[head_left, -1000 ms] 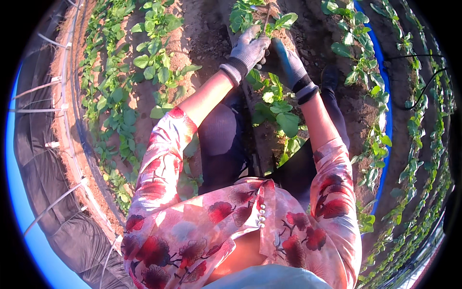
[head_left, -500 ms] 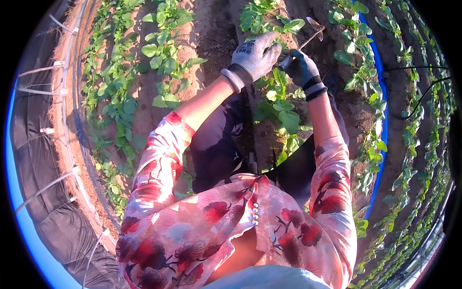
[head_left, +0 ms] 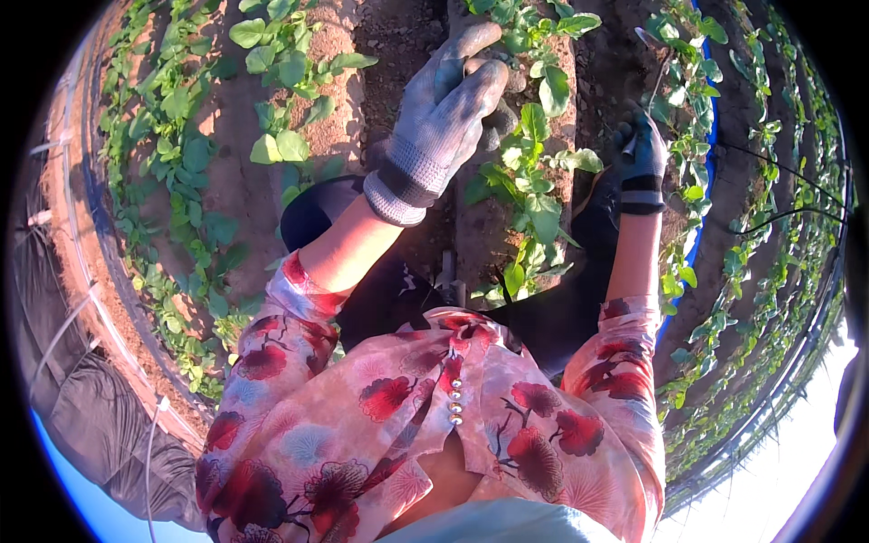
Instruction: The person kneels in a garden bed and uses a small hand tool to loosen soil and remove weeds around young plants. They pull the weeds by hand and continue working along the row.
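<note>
My left hand (head_left: 444, 113), in a grey knit glove with darker, soiled fingers, hovers beside the middle row of leafy green plants (head_left: 543, 213). Its fingers are apart and partly curled, and I see nothing held between them. Over to the right, my gloved right hand (head_left: 644, 149) is closed around the handle of a small hand hoe (head_left: 659, 83). The hoe's thin bent shaft points away from me, with its small blade at the far end, close to the plants of the right row. Part of the handle is hidden in my fingers.
More plant rows run on the left (head_left: 190, 163) and right (head_left: 778, 244), with soil furrows between. A blue strip (head_left: 709, 136) lies along the right row, near thin black lines (head_left: 787, 213). Dark sheeting (head_left: 109, 425) and pale hoops edge the far left. My legs straddle the middle row.
My hands have parted: the left moved slightly left and nearer the camera, the right moved right and lower with the hoe. The view has shifted somewhat.
</note>
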A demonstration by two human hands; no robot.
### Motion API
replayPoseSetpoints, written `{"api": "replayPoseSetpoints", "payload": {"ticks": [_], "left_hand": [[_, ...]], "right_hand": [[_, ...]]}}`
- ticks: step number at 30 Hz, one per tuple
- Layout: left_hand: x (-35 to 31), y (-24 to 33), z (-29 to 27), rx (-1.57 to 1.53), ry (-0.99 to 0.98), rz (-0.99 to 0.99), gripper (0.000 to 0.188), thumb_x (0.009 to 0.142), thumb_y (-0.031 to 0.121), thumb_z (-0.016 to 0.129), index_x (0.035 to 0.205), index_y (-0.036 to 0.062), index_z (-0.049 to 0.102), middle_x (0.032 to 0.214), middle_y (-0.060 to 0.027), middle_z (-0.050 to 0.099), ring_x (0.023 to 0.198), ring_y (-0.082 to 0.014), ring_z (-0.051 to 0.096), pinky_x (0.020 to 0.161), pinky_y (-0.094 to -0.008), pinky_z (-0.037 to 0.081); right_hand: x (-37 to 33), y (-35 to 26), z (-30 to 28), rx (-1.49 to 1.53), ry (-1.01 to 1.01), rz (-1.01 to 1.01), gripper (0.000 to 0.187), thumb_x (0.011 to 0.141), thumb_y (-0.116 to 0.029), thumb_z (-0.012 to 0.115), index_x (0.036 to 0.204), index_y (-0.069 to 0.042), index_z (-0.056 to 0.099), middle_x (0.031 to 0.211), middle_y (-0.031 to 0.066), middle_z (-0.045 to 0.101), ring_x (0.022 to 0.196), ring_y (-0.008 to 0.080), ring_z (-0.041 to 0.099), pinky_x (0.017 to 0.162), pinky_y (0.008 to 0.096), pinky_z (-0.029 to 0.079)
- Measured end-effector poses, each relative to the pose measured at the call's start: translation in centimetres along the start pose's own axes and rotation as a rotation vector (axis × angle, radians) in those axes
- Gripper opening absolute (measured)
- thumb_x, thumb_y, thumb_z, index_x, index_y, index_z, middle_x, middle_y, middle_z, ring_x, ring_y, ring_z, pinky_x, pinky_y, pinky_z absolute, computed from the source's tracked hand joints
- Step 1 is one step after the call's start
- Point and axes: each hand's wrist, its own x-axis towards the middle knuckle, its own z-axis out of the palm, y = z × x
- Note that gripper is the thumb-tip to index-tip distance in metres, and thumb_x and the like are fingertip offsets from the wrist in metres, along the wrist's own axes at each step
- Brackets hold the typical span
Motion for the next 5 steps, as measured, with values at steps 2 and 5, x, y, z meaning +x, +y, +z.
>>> {"api": "replayPoseSetpoints", "payload": {"ticks": [2,5], "left_hand": [[1.2,0.3,-0.9,-0.077,0.090,-0.157,0.048,0.093,0.033,0.047,0.126,-0.0018,0.044,0.105,-0.0132,0.060,0.065,-0.0102,0.058,0.049,-0.0196,0.043],[5.8,-1.3,-2.5,-0.013,0.244,-0.202,0.053,0.091,0.032,0.049,0.130,-0.0025,0.037,0.105,-0.0142,0.060,0.066,-0.0116,0.059,0.050,-0.0204,0.044]], "right_hand": [[-0.8,0.3,-0.3,-0.137,-0.027,-0.062,0.023,0.090,-0.014,0.051,0.108,0.000,0.054,0.068,-0.0005,0.052,0.051,0.0083,0.047,0.044,0.0205,0.041],[-0.6,1.5,0.0,-0.275,-0.068,-0.051,0.029,0.088,-0.016,0.054,0.113,-0.001,0.051,0.066,0.0005,0.051,0.049,0.0080,0.047,0.041,0.0197,0.039]]}}
